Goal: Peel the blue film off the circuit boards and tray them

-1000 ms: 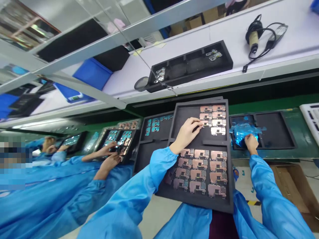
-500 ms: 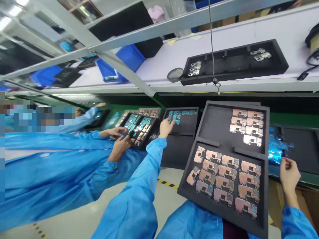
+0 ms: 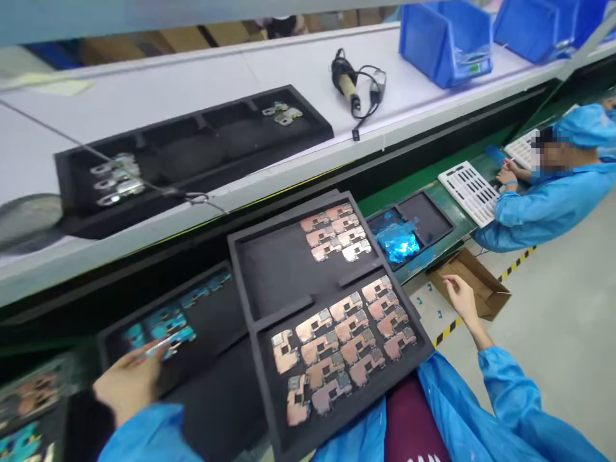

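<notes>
A black foam tray [image 3: 279, 269] rests on my lap, with several copper circuit boards [image 3: 341, 333] in its near compartment and a few more at its far right corner [image 3: 337, 232]. To its left, my left hand [image 3: 128, 385] reaches into a second black tray [image 3: 212, 321]. Its fingers are pinched on a blue-filmed board [image 3: 161, 346], beside other blue-filmed boards [image 3: 163, 319]. My right hand [image 3: 459, 295] hovers to the right of the lap tray, above the floor and close to a cardboard box [image 3: 474, 282]. Its fingers are curled together, and what they hold is too small to make out.
A black tray [image 3: 433, 218] with crumpled blue film [image 3: 397, 239] sits on the green belt. The white shelf carries a long black tray [image 3: 192, 147] with metal parts, a corded tool [image 3: 349, 83] and blue bins [image 3: 447, 38]. A co-worker in blue [image 3: 548, 199] works at white trays [image 3: 469, 189].
The view has swung from the left to the right. My left hand still reaches into the tray of blue-filmed boards. My right hand has left the blue film and moved over the floor.
</notes>
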A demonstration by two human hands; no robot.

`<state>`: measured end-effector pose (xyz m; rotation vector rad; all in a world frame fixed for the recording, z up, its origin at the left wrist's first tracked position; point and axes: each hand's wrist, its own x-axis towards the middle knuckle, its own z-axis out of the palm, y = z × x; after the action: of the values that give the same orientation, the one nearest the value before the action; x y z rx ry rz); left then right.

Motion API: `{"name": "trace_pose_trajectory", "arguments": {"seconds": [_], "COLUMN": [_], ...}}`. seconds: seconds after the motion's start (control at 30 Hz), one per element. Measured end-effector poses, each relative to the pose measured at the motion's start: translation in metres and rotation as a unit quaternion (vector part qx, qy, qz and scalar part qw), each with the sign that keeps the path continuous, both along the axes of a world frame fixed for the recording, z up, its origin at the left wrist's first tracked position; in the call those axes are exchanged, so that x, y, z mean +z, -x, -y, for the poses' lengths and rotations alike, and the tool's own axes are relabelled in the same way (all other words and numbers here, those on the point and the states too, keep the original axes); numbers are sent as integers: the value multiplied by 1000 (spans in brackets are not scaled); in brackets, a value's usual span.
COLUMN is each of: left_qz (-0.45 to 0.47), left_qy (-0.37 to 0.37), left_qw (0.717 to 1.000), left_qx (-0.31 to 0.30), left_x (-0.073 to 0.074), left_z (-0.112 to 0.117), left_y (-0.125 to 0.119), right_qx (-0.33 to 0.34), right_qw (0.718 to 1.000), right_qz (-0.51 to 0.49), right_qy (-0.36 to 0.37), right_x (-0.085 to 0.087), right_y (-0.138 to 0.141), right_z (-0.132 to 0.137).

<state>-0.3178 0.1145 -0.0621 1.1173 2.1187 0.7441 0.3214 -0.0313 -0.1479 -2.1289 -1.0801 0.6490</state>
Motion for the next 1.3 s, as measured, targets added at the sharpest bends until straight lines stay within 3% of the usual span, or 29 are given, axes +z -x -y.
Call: {"name": "trace_pose_trajectory", "arguments": {"seconds": [0.03, 0.1, 0.2, 0.27, 0.37, 0.43, 0.53, 0.63, 0.8, 0.93, 1.03, 1.17, 1.3], "left_qz": [-5, 0, 77, 156, 272, 324, 354, 300, 193, 189, 200, 227, 270], "left_qy": [-14, -57, -137, -175, -142, -122, -115, -130, -186, -223, -234, -215, -172], "left_qw": [997, 981, 963, 961, 952, 938, 924, 940, 957, 951, 948, 946, 942], "left_qx": [69, 183, 218, 145, 16, -37, -83, -95, -113, -101, -77, -84, -105], "left_x": [5, 31, 85, 110, 125, 126, 120, 112, 107, 100, 91, 88, 93], "left_z": [10, 40, 86, 104, 118, 129, 141, 143, 140, 139, 137, 135, 136], "left_y": [4, -7, -73, -135, -216, -255, -288, -302, -314, -322, -329, -332, -329], "right_qx": [4, 21, 73, 173, 340, 381, 331, 287, 310, 339, 338, 313, 303], "right_qw": [1000, 994, 972, 944, 885, 866, 873, 871, 866, 875, 884, 862, 854], "right_qz": [-14, -50, -94, -113, -173, -228, -305, -364, -364, -291, -160, -2, 26], "right_qy": [-23, -92, -205, -258, -266, -230, -187, -164, -149, -184, -280, -399, -422], "right_x": [13, 48, 112, 148, 178, 180, 167, 158, 163, 163, 159, 155, 153], "right_y": [7, 29, 70, 99, 147, 172, 182, 169, 155, 156, 156, 154, 151], "right_z": [-3, -8, -15, -21, -30, -34, -40, -41, -38, -36, -35, -36, -39]}}
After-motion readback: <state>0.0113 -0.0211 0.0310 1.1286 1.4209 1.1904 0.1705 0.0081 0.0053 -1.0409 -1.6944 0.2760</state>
